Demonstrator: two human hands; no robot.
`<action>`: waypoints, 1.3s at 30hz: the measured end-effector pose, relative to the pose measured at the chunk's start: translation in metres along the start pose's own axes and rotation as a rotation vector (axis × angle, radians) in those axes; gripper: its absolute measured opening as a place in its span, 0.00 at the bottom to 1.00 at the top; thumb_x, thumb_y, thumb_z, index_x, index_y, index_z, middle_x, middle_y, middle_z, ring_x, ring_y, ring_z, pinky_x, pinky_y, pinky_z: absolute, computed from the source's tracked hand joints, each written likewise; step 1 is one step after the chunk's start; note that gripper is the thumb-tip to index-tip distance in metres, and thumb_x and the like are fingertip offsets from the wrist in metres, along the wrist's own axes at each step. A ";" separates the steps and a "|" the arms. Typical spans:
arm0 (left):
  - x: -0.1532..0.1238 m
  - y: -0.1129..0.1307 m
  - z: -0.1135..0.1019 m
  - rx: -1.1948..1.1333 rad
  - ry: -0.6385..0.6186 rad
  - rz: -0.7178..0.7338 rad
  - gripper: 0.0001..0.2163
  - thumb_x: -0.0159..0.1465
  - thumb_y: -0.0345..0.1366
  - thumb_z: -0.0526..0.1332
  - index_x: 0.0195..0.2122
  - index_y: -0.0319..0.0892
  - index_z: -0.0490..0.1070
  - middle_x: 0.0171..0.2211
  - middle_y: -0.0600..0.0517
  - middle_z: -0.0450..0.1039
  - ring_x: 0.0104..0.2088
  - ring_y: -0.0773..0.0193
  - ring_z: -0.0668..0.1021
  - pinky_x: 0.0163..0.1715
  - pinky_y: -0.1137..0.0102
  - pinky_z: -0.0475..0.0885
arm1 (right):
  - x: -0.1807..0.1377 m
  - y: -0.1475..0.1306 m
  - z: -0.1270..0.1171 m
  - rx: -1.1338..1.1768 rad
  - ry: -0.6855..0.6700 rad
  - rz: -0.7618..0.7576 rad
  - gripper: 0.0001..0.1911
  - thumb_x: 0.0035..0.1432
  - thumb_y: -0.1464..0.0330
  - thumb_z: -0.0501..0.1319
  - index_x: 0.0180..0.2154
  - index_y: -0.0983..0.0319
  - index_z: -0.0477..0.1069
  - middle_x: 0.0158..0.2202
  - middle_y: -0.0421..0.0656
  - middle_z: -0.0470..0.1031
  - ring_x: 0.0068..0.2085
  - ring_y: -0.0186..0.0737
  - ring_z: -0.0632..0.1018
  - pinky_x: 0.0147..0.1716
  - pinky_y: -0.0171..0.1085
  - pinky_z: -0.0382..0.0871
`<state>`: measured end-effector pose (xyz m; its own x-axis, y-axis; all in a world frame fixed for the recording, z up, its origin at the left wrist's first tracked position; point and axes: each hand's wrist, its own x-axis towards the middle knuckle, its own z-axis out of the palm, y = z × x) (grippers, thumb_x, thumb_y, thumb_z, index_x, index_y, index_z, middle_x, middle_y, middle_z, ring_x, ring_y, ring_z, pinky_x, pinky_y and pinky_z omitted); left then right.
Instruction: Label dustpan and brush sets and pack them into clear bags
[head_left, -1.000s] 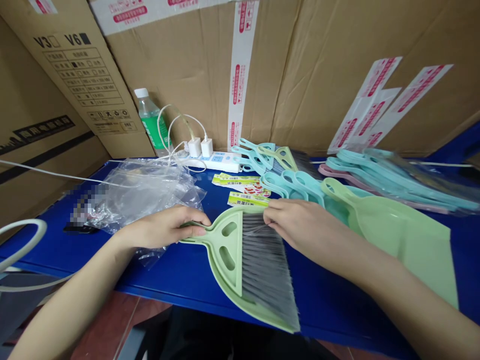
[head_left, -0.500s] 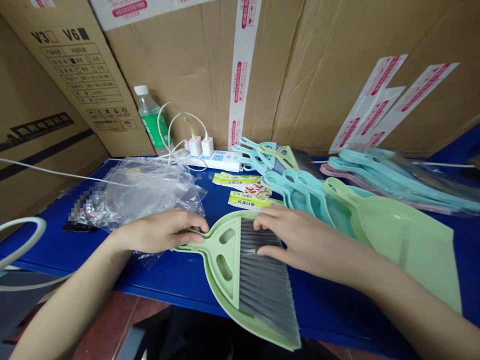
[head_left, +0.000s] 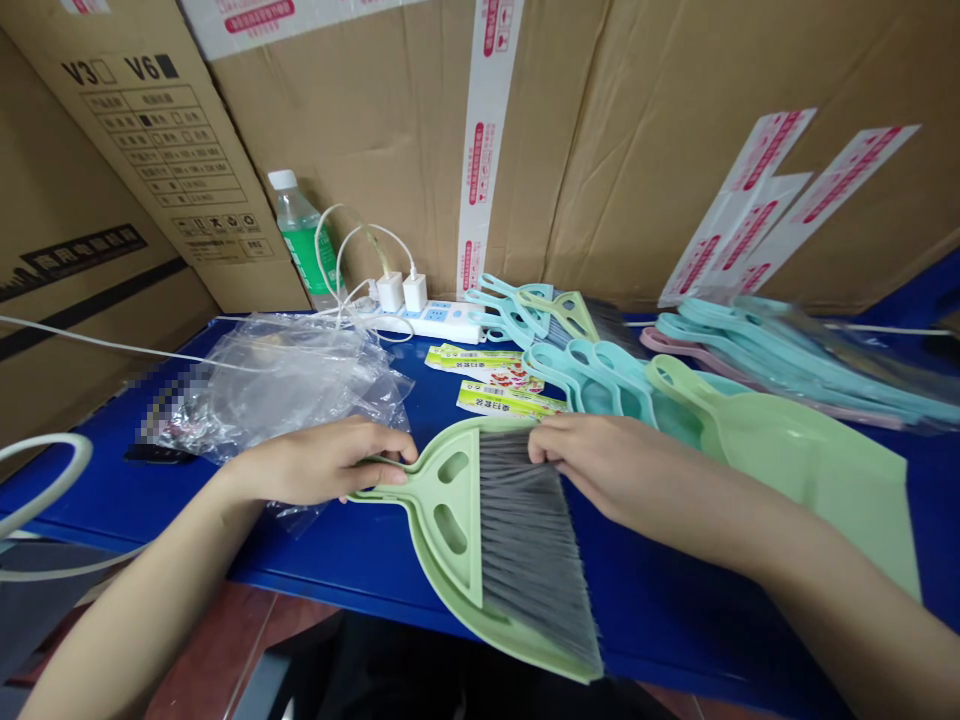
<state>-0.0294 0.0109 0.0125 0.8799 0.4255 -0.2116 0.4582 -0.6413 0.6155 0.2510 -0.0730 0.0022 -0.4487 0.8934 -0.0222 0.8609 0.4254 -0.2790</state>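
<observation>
A light green hand brush [head_left: 466, 520] with grey bristles lies nested on a matching green dustpan [head_left: 442, 590], overhanging the table's front edge. My left hand [head_left: 330, 462] is closed round the two stacked handles, thumb on top. At the far corner of the bristles, my right hand [head_left: 592, 462] has its fingers closed in a pinch on the set's edge. Whether bristles, pan rim or both are between those fingertips is hidden.
Clear plastic bags [head_left: 292, 375] lie left on the blue table [head_left: 360, 560]. Printed cards [head_left: 506, 398], a power strip [head_left: 435, 320] and a bottle [head_left: 307, 240] are behind. Green and blue dustpans [head_left: 817, 480], small brushes [head_left: 517, 308] and wrapped sets [head_left: 795, 350] lie right. Cardboard boxes [head_left: 637, 150] stand behind.
My right hand has slid a little right along the bristles to their far corner, and its spread fingers have closed. The near end of the set has risen slightly. My left hand keeps its hold.
</observation>
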 end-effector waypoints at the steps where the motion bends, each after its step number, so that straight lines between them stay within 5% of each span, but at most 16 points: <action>1: 0.000 0.000 0.000 0.001 -0.002 0.004 0.10 0.69 0.38 0.53 0.38 0.40 0.71 0.30 0.54 0.71 0.30 0.67 0.71 0.31 0.74 0.65 | -0.001 0.003 0.000 0.014 0.021 -0.008 0.17 0.56 0.84 0.49 0.33 0.60 0.69 0.36 0.43 0.77 0.37 0.42 0.77 0.35 0.39 0.66; 8: -0.001 -0.004 0.001 -0.021 -0.050 -0.018 0.11 0.71 0.41 0.52 0.38 0.41 0.70 0.30 0.54 0.70 0.29 0.66 0.71 0.29 0.74 0.64 | 0.015 0.018 0.002 -0.258 0.296 -0.060 0.15 0.60 0.79 0.50 0.41 0.64 0.74 0.39 0.50 0.79 0.41 0.48 0.77 0.40 0.42 0.67; 14: -0.002 0.000 0.000 -0.002 -0.048 -0.004 0.11 0.71 0.40 0.51 0.38 0.41 0.70 0.30 0.53 0.72 0.30 0.65 0.72 0.29 0.73 0.63 | 0.036 0.024 0.017 -0.430 0.302 -0.024 0.13 0.61 0.79 0.53 0.40 0.65 0.76 0.37 0.51 0.80 0.40 0.48 0.73 0.38 0.41 0.60; 18: -0.003 -0.001 0.001 0.012 -0.022 0.015 0.11 0.71 0.40 0.52 0.39 0.42 0.71 0.31 0.53 0.72 0.30 0.65 0.72 0.28 0.73 0.63 | 0.040 0.027 0.021 -0.406 0.283 -0.032 0.13 0.60 0.80 0.54 0.37 0.64 0.76 0.35 0.49 0.80 0.40 0.48 0.72 0.39 0.42 0.58; 24: -0.004 -0.002 0.002 -0.003 0.015 0.028 0.11 0.70 0.41 0.54 0.40 0.43 0.73 0.30 0.54 0.73 0.29 0.65 0.72 0.29 0.73 0.64 | 0.040 0.024 0.018 -0.358 0.315 -0.016 0.18 0.59 0.81 0.53 0.47 0.67 0.75 0.41 0.52 0.78 0.44 0.51 0.73 0.40 0.44 0.59; 30: -0.004 -0.002 0.001 0.008 0.009 0.019 0.12 0.70 0.42 0.53 0.41 0.43 0.74 0.32 0.52 0.75 0.31 0.64 0.74 0.32 0.72 0.67 | 0.037 0.021 0.010 -0.296 0.339 -0.037 0.17 0.64 0.77 0.51 0.29 0.61 0.74 0.32 0.46 0.77 0.36 0.44 0.75 0.37 0.41 0.63; 39: 0.000 0.001 -0.002 0.027 0.087 -0.031 0.11 0.70 0.40 0.53 0.41 0.42 0.72 0.39 0.51 0.77 0.39 0.62 0.77 0.40 0.71 0.69 | 0.020 0.003 -0.005 0.155 0.726 0.010 0.13 0.63 0.74 0.51 0.46 0.60 0.70 0.36 0.44 0.76 0.37 0.42 0.78 0.37 0.40 0.69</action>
<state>-0.0297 0.0115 0.0142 0.8516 0.4986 -0.1622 0.4889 -0.6435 0.5890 0.2463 -0.0533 0.0053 -0.1236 0.7906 0.5998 0.7964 0.4396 -0.4154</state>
